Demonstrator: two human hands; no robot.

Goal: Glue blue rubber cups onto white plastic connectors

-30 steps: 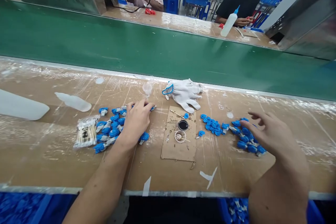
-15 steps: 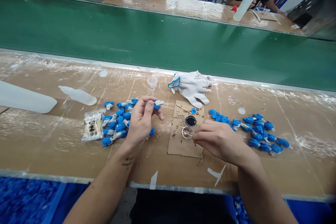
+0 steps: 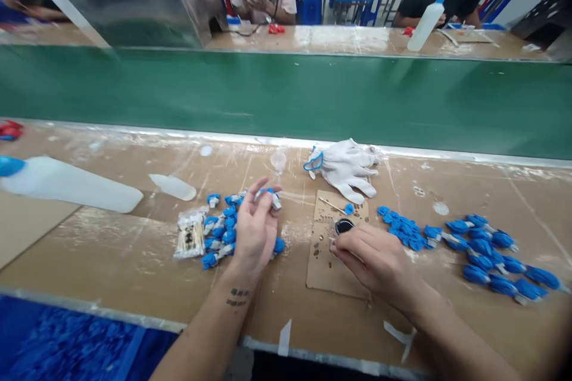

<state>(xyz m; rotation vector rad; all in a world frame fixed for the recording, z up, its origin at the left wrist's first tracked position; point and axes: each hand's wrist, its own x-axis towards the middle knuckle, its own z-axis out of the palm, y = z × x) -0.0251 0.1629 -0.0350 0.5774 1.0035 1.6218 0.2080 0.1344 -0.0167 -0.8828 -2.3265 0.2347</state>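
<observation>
My left hand [image 3: 257, 229] is raised over the table, its thumb and fingers closed on a small blue-and-grey piece [image 3: 275, 200]. Behind and beside it lies a pile of similar blue-and-grey pieces [image 3: 217, 232]. My right hand [image 3: 379, 259] is pinched low over a stained cardboard piece [image 3: 330, 274], beside a small round pot of black liquid [image 3: 344, 226]. Whatever its fingertips hold is hidden. On the cardboard's far end are a thin stick [image 3: 331, 205] and a small blue part [image 3: 349, 209].
A bag of cotton swabs [image 3: 190, 235] and a white plastic bottle [image 3: 84, 184] lie left. A white glove [image 3: 346, 166] lies beyond the cardboard. Blue parts [image 3: 404, 229] and more blue-and-grey pieces [image 3: 496, 256] sit right. Across the green belt [image 3: 268, 89], people sit working.
The view has tilted up and shifted left. My left hand has turned its palm more upward with the piece. My right hand has moved nearer the black pot and covers the clear dish.
</observation>
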